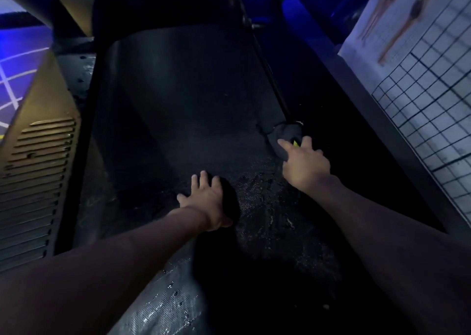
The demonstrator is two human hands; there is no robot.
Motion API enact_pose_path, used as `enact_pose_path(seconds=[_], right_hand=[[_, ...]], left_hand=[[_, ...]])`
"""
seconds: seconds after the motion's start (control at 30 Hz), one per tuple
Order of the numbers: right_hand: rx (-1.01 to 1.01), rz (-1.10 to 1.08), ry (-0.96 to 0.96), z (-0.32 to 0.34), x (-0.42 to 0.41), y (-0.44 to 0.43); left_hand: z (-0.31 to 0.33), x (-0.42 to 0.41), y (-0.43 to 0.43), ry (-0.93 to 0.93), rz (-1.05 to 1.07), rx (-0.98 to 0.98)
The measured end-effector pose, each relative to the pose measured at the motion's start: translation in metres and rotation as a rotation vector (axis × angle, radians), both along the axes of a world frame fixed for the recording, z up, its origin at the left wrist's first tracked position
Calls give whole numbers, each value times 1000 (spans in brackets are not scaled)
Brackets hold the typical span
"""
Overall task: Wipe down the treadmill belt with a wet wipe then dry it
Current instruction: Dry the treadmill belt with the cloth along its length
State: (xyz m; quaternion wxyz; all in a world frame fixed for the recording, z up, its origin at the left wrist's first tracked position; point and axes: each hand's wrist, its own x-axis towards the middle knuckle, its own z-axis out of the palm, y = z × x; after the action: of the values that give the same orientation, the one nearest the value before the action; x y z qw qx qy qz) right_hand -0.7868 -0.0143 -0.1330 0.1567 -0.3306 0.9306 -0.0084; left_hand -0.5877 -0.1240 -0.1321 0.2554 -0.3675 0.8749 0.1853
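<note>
Nearest the lens, the belt [183,100] glistens with droplets [163,306] on its near end, and the sheen runs up between the two forearms; the far end looks dull and dry. The left hand [206,202] lies flat on the belt's middle, fingers straight and spread, bracing. The right hand [305,164] reaches to the belt's right edge, fingers apart and not yet closed on anything.

Its forefinger lies on a dark bunched cloth [285,132] at that edge, just beyond the knuckles, with a yellow-green scrap showing beside the fingers. A thin black rod [270,80] runs down along the belt's right side to the cloth; whether the two are joined cannot be told in this light.

The step in hand looks like taking up the cloth, probably to dry. To do it well, gather the whole bundle into the palm, open it flat, and draw it in overlapping strokes across the wet near end, keeping the left hand's weight light so the belt does not slip.
</note>
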Motion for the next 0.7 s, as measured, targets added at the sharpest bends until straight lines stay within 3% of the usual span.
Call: enact_pose_path(seconds=[0.27,0.37,0.7], right_hand=[[-94,-17,-137,-2,40,-11],[-118,23,-159,-1,68,-28],[-72,186,-195,0,163,-107]], left_hand=[[-5,43,-18,203,61,-51],[2,62,-19,105,-5,-152],[12,146,-37,29,164,-194]])
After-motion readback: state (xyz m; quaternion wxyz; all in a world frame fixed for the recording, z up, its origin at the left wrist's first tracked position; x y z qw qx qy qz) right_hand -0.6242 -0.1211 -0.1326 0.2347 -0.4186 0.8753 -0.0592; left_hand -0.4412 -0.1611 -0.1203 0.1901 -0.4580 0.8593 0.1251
